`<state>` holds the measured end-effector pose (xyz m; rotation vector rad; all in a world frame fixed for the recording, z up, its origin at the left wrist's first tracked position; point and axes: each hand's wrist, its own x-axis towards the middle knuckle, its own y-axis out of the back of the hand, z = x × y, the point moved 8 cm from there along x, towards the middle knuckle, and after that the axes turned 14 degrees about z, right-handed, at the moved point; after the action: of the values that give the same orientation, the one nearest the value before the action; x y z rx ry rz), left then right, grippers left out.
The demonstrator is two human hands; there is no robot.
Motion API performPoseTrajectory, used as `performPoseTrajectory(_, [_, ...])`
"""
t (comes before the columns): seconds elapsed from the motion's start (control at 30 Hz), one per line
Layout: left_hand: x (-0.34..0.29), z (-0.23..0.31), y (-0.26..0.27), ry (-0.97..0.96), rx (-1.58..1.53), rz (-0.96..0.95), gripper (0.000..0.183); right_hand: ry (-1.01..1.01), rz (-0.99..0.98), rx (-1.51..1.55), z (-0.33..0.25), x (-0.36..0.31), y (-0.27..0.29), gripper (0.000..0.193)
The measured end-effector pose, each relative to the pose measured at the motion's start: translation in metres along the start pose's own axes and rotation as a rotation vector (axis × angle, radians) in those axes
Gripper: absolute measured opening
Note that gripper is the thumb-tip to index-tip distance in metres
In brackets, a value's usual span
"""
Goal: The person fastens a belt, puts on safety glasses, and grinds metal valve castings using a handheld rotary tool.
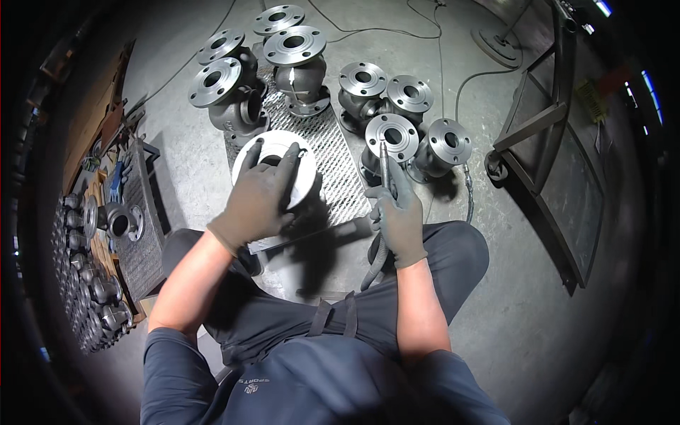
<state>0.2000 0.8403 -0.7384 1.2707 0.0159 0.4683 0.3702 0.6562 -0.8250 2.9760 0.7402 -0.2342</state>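
Left hand [261,193] in a grey glove, spread flat on top of a round metal flange [278,168], fingers open and pressing down, two of them reaching past the hole in the middle. Flange part of a grey valve body, standing on a bumpy metal plate [333,159] on the floor, right in front of the knees.

Right hand [399,212] also gloved, fingers closed tight around a thin pen-shaped grinder [384,166], tip pointing up and away. Black hose [375,262] hanging down from the bottom of the tool, past the right knee. Grinder tip held just in front of a valve [392,142] with a round flange on top, close beside another valve [445,145].

More grey valves [294,64] standing farther back, some on the plate and some on the concrete floor [177,149]. Two more [382,95] behind the right-hand pair.

Off to the left, a mesh rack [142,227] with one smaller valve [122,221] beside it, and a long row of small valve parts [85,297] stacked near the edge.

On the right, a dark metal frame [559,163] leaning near the floor. Thin cables [375,30] lying across the floor at the back
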Motion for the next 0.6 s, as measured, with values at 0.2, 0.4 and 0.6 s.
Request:
performPoseTrajectory(0.2, [-0.012,0.019,0.008,-0.017,-0.137,0.204,0.125,-0.052,-0.037,0.029,-0.001,-0.003,-0.004,0.068])
performPoseTrajectory(0.4, [-0.04,-0.038,0.033,0.194,-0.5,0.496,0.1,-0.045,-0.069,-0.094,-0.019,-0.005,-0.012,0.07])
performPoseTrajectory(0.6, [-0.043,-0.104,0.014,0.675,-0.751,0.723,0.057,-0.033,-0.257,-0.3,-0.068,-0.025,-0.018,0.066])
